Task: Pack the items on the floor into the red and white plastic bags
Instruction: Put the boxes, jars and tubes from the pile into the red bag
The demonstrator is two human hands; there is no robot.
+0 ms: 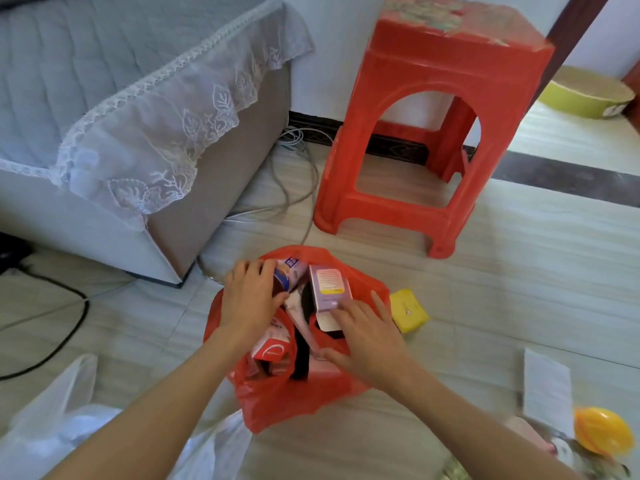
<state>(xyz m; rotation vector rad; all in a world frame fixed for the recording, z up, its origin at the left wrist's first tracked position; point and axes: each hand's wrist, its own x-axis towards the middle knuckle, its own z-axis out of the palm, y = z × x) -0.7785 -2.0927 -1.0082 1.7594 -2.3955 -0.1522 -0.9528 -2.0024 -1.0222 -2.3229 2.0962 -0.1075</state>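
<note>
Red bag (277,400): on the floor (502,289), centre near, mouth open, holding boxes and a dark item.
Left hand (249,303): over the bag's far left, fingers curled around a blue-labelled container (289,271).
Right hand (367,341): fingers spread, resting on the bag's right edge, fingertips touching a purple box (329,289) standing in the bag.
White bag (52,427): near left, beside the red bag.
Yellow packet (408,310): on the floor, just right of the red bag.
Red stool (433,109): far, centre right.

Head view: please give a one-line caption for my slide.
Both hands, left and right, arrange boxes in the red bag on the floor; a yellow pack lies beside it.
</note>
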